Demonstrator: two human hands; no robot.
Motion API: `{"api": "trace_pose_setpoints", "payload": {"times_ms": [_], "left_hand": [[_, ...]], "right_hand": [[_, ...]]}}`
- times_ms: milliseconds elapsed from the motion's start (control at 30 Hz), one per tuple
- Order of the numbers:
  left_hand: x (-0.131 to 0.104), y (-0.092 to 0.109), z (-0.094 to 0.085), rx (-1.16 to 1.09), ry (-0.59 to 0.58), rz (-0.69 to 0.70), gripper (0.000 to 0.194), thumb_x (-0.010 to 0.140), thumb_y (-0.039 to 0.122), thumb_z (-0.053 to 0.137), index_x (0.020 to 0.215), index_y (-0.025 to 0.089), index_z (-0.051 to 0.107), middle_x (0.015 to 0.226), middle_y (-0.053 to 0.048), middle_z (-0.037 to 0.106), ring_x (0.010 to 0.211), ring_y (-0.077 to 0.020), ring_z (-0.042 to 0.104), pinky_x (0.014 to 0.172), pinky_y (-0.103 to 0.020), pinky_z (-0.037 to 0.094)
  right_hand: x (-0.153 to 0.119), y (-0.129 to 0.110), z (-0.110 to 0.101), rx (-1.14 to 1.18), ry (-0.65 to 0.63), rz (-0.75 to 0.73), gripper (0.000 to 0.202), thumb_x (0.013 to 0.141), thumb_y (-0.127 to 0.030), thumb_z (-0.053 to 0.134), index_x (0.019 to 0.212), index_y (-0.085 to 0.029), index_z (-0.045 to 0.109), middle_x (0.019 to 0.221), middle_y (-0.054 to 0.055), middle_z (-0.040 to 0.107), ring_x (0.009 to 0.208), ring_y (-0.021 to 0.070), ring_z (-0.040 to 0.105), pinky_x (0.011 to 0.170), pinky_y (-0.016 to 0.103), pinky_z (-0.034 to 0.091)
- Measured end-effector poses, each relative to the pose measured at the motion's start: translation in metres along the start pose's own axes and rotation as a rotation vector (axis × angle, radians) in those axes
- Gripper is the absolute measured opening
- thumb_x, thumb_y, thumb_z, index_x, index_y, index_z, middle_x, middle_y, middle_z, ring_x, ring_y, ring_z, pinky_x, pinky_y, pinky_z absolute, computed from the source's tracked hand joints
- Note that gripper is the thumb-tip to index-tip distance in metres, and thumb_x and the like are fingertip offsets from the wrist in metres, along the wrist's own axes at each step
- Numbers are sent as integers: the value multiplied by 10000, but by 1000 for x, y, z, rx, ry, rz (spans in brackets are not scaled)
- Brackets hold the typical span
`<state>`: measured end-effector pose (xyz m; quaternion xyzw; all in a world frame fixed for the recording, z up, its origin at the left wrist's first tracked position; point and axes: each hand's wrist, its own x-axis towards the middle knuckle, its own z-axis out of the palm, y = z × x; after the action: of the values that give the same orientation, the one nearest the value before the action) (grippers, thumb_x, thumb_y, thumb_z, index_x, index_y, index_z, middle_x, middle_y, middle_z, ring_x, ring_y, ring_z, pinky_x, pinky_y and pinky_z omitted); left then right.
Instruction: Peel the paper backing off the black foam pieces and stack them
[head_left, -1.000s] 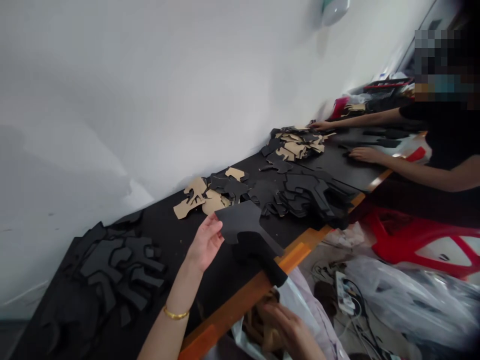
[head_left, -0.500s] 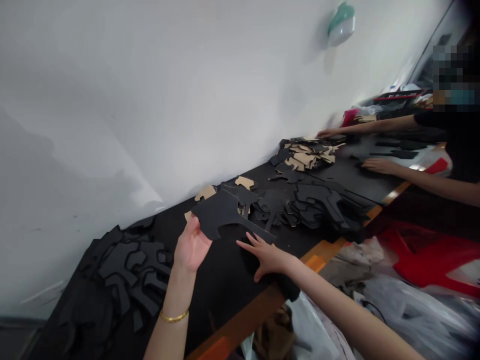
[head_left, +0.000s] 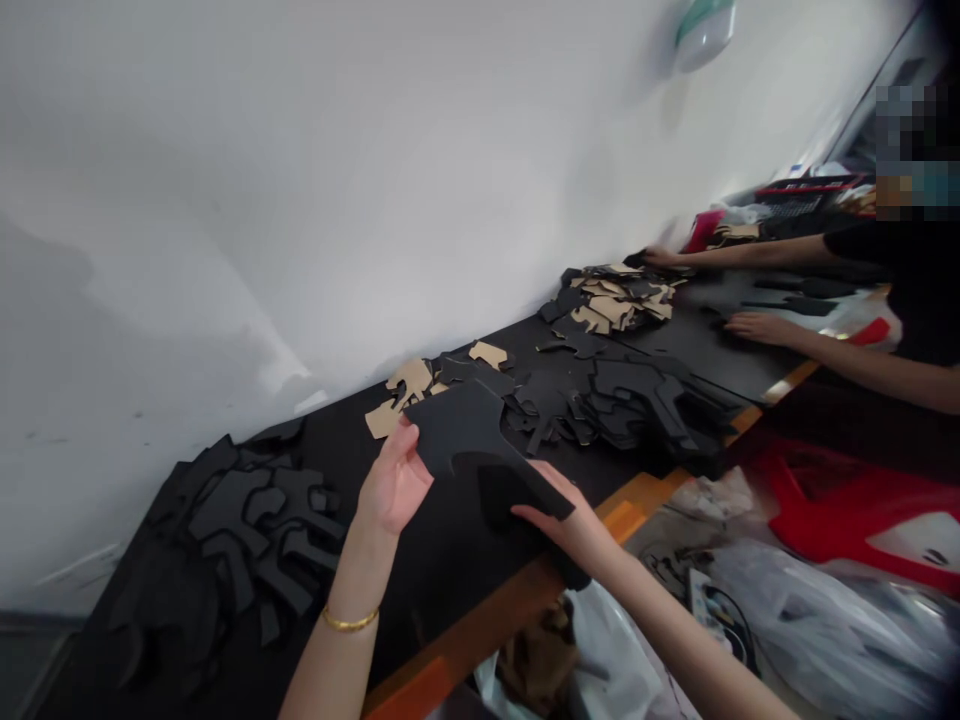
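A flat black cut-out piece (head_left: 469, 428), wide at one end with a narrow strip at the other, is held above the black tabletop (head_left: 427, 570). My left hand (head_left: 396, 480) pinches its wide end at the left edge. On the narrow end, my right hand (head_left: 566, 515) is closed, its thumb below and its other fingers partly hidden behind the strip. Beyond the held piece lie tan cut-outs (head_left: 411, 380) and more dark pieces. To the left of my left hand spreads a heap of similar black pieces (head_left: 240, 510).
Further right are a black stack (head_left: 645, 395) and a mixed tan-and-black pile (head_left: 607, 300). A co-worker's hands (head_left: 754, 328) are over the far table. An orange-brown wooden edge (head_left: 480, 620) runs along the front, with plastic bags (head_left: 817, 610) and a red item (head_left: 825, 510) below. A wall stands behind.
My right hand has gone from spread fingers beside the strip to gripping it. The black piece has shifted slightly right. The co-worker's far hand now lifts a dark piece.
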<state>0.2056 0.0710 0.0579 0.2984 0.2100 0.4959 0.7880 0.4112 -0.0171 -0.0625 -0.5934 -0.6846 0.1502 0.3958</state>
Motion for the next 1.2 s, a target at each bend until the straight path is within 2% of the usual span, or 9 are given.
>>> {"api": "trace_pose_setpoints", "payload": {"times_ms": [67,133,200,300,400,500,667,800,1200], "left_hand": [[2,-7,0,32,-17,-14,204,810,148,606,996,219,651,979,4,732,922,-152,675,877,-277,506],[5,-15,0,59,-32,-27,231,795,152,626,1015,224,642,997,11,725,958,-151,667,920,-276,483],[6,-24,1,87,-49,-64,223,779,147,645,989,221,644,969,14,724,953,-152,666,913,-269,482],[7,-41,2,148,-56,-178,214,767,159,667,974,210,645,908,7,720,847,-140,674,800,-241,510],[7,-56,-2,215,-63,-252,223,758,189,691,975,211,645,894,1,709,766,-126,659,705,-218,503],[11,-69,-15,331,-48,-235,226,748,242,711,963,208,652,887,0,691,723,-107,628,660,-199,474],[23,-86,-52,648,81,-86,253,660,254,777,877,161,684,801,3,658,672,-82,567,638,-176,430],[28,-93,-73,656,68,-99,349,620,294,795,915,152,672,855,-31,686,745,-136,610,719,-241,466],[33,-103,-90,688,19,-131,359,627,286,801,931,157,661,788,-20,697,722,-142,621,730,-249,462]], "right_hand": [[-26,0,-1,67,124,40,284,888,-301,521,1157,-260,602,1050,68,657,986,220,623,873,375,496],[-52,0,1,97,240,83,216,887,-271,532,1083,-261,620,900,38,670,819,188,649,755,324,531],[-70,-2,2,146,415,118,319,855,-238,586,1171,-273,566,891,22,671,757,168,651,722,309,542],[-81,-9,-8,216,615,70,507,821,-174,619,1292,-305,484,1012,34,673,845,172,664,772,329,547],[-79,-19,-26,164,595,-52,368,806,-102,588,1100,-314,654,960,25,700,841,181,674,732,306,548],[-79,-22,-33,129,584,-70,279,804,-100,581,946,-294,722,868,20,722,773,186,686,676,293,546],[-84,-6,-10,217,464,127,178,841,-222,582,950,-273,713,873,32,731,760,203,694,679,326,563],[-87,5,8,267,361,227,187,846,-278,560,959,-261,708,914,48,725,779,215,697,712,354,575],[-91,12,14,197,334,179,207,845,-242,541,972,-270,702,949,44,715,856,219,678,751,355,560]]}}
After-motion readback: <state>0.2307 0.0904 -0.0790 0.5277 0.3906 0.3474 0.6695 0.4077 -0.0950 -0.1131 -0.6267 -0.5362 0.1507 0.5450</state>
